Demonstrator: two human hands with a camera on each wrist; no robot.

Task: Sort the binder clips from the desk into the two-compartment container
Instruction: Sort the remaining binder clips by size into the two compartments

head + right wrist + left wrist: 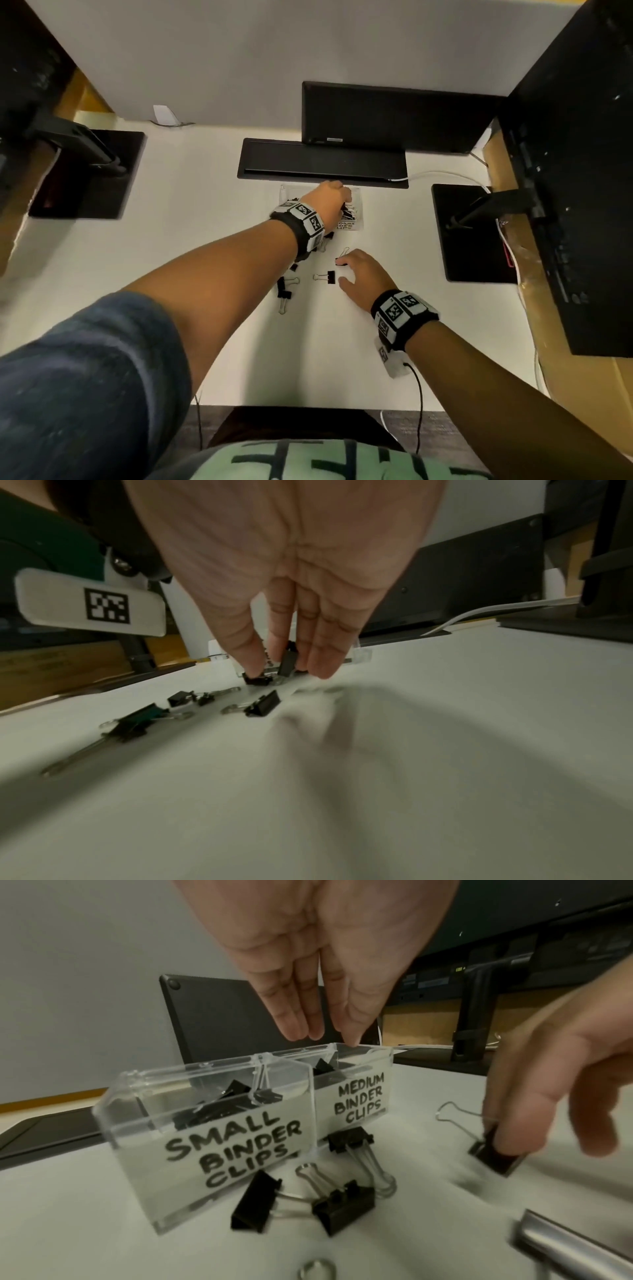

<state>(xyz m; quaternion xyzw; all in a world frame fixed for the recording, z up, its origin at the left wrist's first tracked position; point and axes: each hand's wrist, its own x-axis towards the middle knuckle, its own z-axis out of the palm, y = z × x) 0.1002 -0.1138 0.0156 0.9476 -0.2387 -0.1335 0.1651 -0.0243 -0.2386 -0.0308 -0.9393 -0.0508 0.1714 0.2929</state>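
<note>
A clear two-compartment container (219,1137) stands on the white desk, labelled SMALL BINDER CLIPS on the left and MEDIUM BINDER CLIPS on the right; black clips lie in both halves. My left hand (325,1037) hangs over the medium half with straight fingers and holds nothing; in the head view the left hand (334,200) covers most of the container (349,224). My right hand (346,267) pinches a black binder clip (496,1153) at desk level, just in front of the container's right end; the right wrist view shows that clip (286,664) between its fingertips. Several loose clips (329,277) lie nearby.
More clips (342,1204) lie against the container's front, others (137,723) to the left. Behind the container are a black keyboard tray (322,161) and a monitor (394,116). Black stand bases sit left (89,174) and right (472,233). A white cable (445,174) runs back right.
</note>
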